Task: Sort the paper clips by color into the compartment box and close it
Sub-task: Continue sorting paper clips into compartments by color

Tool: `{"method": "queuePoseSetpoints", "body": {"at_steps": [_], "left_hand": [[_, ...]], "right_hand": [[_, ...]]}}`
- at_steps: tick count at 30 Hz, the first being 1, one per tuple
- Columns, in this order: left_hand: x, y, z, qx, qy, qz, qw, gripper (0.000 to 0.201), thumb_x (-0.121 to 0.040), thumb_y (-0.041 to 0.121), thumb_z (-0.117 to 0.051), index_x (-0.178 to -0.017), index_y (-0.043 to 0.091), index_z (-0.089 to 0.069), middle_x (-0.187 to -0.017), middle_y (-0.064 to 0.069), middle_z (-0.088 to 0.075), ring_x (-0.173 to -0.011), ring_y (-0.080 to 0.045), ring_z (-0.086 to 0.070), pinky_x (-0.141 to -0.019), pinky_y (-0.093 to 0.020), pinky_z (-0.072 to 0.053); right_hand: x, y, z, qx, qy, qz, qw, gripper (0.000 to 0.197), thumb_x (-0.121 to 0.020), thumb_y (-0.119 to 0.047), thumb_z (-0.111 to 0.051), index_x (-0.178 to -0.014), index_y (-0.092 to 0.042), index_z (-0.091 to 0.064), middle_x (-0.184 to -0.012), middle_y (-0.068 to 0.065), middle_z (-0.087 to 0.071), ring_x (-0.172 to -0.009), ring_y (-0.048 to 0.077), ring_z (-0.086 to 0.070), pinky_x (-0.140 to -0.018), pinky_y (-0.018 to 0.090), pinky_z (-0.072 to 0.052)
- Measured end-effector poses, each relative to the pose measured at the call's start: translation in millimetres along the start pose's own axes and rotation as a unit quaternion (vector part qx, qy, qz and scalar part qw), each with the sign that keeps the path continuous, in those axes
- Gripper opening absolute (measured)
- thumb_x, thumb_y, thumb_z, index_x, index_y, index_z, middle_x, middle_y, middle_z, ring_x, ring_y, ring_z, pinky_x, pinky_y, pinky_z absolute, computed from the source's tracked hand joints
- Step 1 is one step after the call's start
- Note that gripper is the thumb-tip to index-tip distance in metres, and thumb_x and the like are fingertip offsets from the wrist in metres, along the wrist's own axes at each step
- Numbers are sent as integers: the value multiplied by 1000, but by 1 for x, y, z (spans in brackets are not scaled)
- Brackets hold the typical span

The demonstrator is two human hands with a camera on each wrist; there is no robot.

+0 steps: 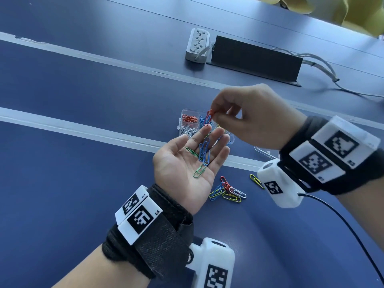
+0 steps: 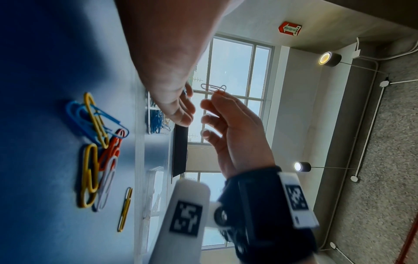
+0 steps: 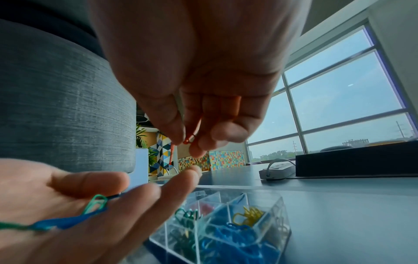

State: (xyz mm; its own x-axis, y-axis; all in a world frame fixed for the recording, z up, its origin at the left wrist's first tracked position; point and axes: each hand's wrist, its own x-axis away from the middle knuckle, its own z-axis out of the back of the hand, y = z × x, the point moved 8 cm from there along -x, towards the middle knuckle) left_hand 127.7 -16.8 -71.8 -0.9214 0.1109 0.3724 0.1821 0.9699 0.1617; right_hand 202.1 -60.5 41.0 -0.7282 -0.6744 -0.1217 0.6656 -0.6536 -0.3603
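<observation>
Now my right hand pinches a red clip between thumb and forefinger, above the open box. My left hand lies palm up with straight fingers — blue and green clips rest on it. The box stands on the table just beyond my left fingertips; a loose pile lies near my left wrist.

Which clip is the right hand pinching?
The red clip, pinched by the right hand above the compartment box; the blue and green clips lie loose on the left hand.
</observation>
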Motion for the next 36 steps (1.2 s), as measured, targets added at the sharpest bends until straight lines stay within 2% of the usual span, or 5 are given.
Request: {"method": "queuePoseSetpoints", "body": {"at_steps": [7,12,21,32,36], "left_hand": [[0,-1,-1,-7,3,0,1000,44,-91,26,-32,-114,-1,-58,-107,-22,-65,-98,-36,-62,-94,-42,-46],[1,1,0,0,5,-5,1000,46,-90,28,-33,-113,-1,-59,-107,-22,-65,-98,-36,-62,-94,-41,-45],[2,1,-2,9,3,1,1000,45,-91,31,-33,-110,0,-60,-106,-22,-65,-99,-36,-61,-92,-41,-46],[3,3,-3,2,-1,-1,1000,48,-90,33,-35,-116,-1,-58,-106,-21,-64,-101,-36,-60,-95,-42,-44],[4,2,-5,-9,-18,4,1000,58,-89,39,-35,-122,-3,-56,-110,-19,-62,-103,-33,-59,-100,-44,-42]], "right_hand": [[-36,17,-20,66,-64,-67,994,15,-83,-22,-56,-92,-21,-68,-91,-2,-68,-77,13,-52,-76,22,-43],[-49,15,-34,90,-93,-75,989,16,-81,-24,-56,-89,-26,-70,-85,-6,-66,-83,14,-57,-83,30,-50],[-49,9,-42,100,-127,-62,985,25,-86,-20,-55,-107,-25,-67,-93,-5,-66,-77,11,-50,-77,21,-42],[-23,-5,-15,40,-90,-7,995,18,-83,-17,-61,-96,-26,-70,-78,-10,-60,-68,14,-55,-71,22,-42],[-2,-17,-20,17,-146,48,988,19,-78,-14,-70,-92,-27,-73,-85,-5,-63,-69,14,-56,-67,22,-43]]}}
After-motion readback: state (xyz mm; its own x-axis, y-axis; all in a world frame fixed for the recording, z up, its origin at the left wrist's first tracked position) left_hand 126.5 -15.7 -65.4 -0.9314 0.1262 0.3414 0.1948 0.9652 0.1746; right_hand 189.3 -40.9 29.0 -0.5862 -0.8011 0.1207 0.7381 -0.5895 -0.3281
